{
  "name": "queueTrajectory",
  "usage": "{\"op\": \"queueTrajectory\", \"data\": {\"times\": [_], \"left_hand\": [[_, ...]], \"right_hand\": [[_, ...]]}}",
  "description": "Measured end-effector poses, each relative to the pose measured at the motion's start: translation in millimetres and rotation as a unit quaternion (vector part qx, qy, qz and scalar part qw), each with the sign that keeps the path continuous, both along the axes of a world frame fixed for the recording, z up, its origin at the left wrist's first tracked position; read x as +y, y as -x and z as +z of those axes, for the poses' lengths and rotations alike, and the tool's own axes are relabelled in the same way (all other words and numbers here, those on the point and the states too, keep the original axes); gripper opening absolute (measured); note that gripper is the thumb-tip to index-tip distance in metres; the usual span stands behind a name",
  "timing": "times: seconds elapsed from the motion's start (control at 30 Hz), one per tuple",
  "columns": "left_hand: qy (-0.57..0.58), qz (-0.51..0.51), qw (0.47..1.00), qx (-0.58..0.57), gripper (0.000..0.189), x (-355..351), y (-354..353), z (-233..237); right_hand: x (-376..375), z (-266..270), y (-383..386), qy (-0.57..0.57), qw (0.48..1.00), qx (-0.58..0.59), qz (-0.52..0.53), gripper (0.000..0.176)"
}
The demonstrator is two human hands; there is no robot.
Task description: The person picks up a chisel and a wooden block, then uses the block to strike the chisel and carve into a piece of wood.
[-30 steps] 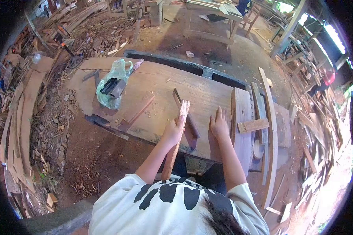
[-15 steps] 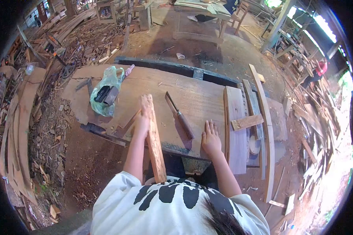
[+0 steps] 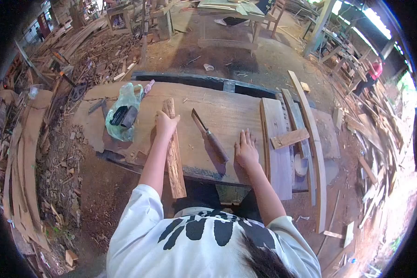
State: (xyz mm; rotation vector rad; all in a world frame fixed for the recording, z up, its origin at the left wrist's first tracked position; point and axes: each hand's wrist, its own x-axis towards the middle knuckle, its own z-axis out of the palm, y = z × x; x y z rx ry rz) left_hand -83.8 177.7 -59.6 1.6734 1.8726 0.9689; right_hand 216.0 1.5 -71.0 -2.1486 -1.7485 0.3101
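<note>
My left hand [image 3: 166,124] is closed around a rough-faced strip of wood [image 3: 174,164], near its far end. The strip points away from my body, and its near end overhangs the front edge of the bench top [image 3: 194,99]. Flat on the bench, fingers spread, rests my right hand [image 3: 247,150], holding nothing. Between the two hands lies a chisel-like tool [image 3: 211,135] with a dark blade and a wooden handle, its blade facing away from me. A green plastic bag [image 3: 123,113] with dark objects in it sits left of my left hand.
Planks [image 3: 278,160] lie along the bench's right side, with a short wood block [image 3: 289,138] across them. Scrap wood [image 3: 55,171] covers the floor at left. A work table [image 3: 229,11] stands beyond, and a person in red [image 3: 375,70] is far right.
My left hand and the wood strip have moved forward, away from my body, and the strip's near end is now farther from my shirt. My right hand remains flat on the bench.
</note>
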Motion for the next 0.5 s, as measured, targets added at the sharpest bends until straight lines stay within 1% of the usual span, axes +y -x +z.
{"op": "queueTrajectory", "data": {"times": [0.03,0.07,0.13,0.17,0.23,0.3,0.37,0.4,0.43,0.47,0.5], "left_hand": [[-0.006,-0.008,0.999,0.034,0.071,-3,-5,3],[-0.008,-0.012,0.999,0.036,0.071,-5,-11,6],[0.024,-0.014,0.996,0.083,0.064,-6,-23,9],[0.022,-0.020,0.996,0.085,0.064,-6,-28,7],[0.009,-0.028,0.988,0.149,0.061,-5,-36,-2],[0.007,-0.047,0.984,0.171,0.061,-5,-39,-3],[0.005,-0.066,0.979,0.195,0.060,-7,-42,-4],[-0.030,-0.042,0.982,0.180,0.056,-10,-46,-3],[-0.064,-0.018,0.984,0.165,0.052,-13,-50,-4],[-0.066,-0.022,0.984,0.166,0.052,-18,-55,-6],[-0.142,-0.029,0.975,0.171,0.049,-32,-67,8]], "right_hand": [[7,0,-1,0.011,0.999,-0.030,0.004,0.063],[12,-1,-2,0.022,0.998,-0.059,0.008,0.065],[20,-3,-2,0.020,0.998,-0.057,0.002,0.066],[22,-4,-2,0.021,0.998,-0.058,0.001,0.066],[21,-11,-3,0.012,0.998,-0.058,0.002,0.065],[19,-10,-6,-0.001,0.998,-0.062,0.006,0.065],[8,-7,-6,-0.028,0.999,-0.002,0.033,0.059],[4,-10,-6,-0.076,0.996,-0.037,0.036,0.054],[-1,-12,-9,-0.078,0.996,-0.037,0.031,0.054],[-5,-15,-10,-0.086,0.996,-0.002,0.033,0.051],[-9,-14,-10,-0.093,0.995,0.031,0.036,0.049]]}}
